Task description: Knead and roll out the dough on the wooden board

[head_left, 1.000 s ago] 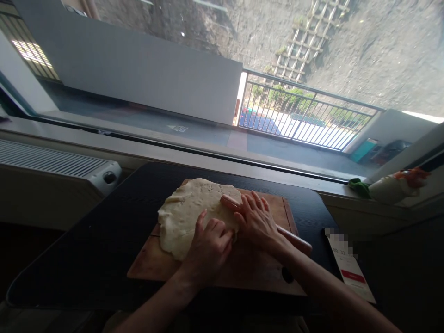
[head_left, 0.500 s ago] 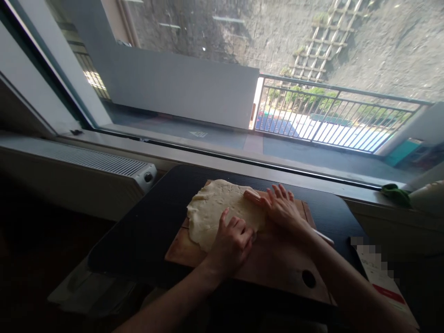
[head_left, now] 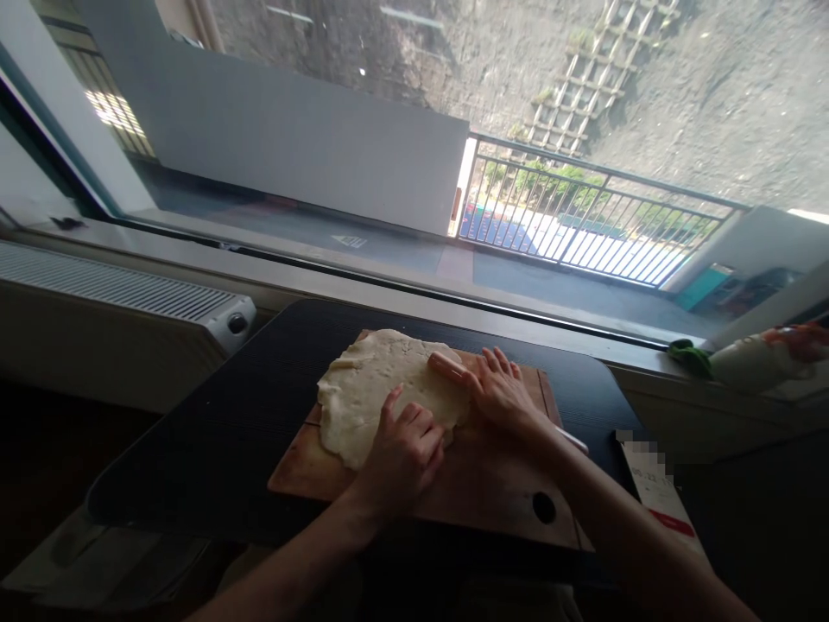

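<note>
So the pin lies slantwise, its long axis running from the far left down to the near right. One blunt end points away and left, over the right part of the dough; the other points right and back toward the person, and looks to poke out past the board's right edge. The middle is hidden under the right hand and wrist. That hand is palm down across the pin, fingers stretched out fairly straight and not wrapped round it, thumb side toward the dough.

Left hand is at the near right edge of the dough, mostly curled with one finger sticking up. Can't tell if it's pinching any dough, the underside is hidden.

Dough is a flat, lumpy-edged sheet on the left half of the board, which has a dark hole near its close right corner. Board's on a black table. Phone lies at the right end, partly pixelated. Radiator off left, window sill behind, green thing on its right, railing outside.
</note>
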The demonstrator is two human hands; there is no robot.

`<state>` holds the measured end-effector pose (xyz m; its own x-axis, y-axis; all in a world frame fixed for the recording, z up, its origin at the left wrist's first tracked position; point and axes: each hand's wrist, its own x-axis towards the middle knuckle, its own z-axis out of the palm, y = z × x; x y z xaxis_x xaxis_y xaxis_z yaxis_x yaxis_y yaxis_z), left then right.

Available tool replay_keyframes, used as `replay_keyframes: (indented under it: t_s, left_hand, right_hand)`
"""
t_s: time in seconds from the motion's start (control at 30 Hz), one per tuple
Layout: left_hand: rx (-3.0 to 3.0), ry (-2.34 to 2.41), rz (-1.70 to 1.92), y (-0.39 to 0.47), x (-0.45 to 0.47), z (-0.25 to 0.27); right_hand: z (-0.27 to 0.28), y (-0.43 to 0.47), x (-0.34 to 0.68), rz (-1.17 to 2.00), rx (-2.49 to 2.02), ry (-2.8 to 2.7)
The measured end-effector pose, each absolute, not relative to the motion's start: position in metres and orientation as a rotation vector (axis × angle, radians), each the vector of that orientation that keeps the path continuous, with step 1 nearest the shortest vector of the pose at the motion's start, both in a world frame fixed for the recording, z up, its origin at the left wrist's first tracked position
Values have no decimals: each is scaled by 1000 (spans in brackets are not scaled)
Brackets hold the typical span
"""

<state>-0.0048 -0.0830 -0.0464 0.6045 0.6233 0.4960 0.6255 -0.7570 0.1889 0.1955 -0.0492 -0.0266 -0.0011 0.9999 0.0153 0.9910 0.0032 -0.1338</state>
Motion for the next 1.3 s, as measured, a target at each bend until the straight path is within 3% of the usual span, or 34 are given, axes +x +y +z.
replay_keyframes:
  t_s: [0.13,0.3,0.5,0.67,0.83,1.03,1.17,1.3]
  left_hand:
    - [-2805,-1042,-903,-83,-5,-48]
    - [-2801,-1078,-891,-86,-6,-49]
    - [-2816,-1127,-871,-89,-9,-50]
    - [-2820,-1124,-854,-90,-12,-48]
    - [-2794,-1207,-903,-97,-25,-47]
    - [-2780,-1243,-934,-101,-28,-50]
    - [-2774,-1224,-949,-100,-27,-51]
    - [-2770,-1223,-950,-100,-27,-51]
  right_hand:
    - [-33,-74,183,7,-1859,-2357]
    - [-26,-50,199,43,-2185,-2124]
    - [-34,-72,189,-75,-1895,-2313]
    - [-25,-51,202,-86,-2051,-2146]
    - [-23,-53,209,-145,-1642,-2316]
    - [-17,-54,201,-9,-1541,-2342]
    - [-8,-37,181,63,-1624,-2364]
    - [-11,-7,143,-76,-1809,-2090]
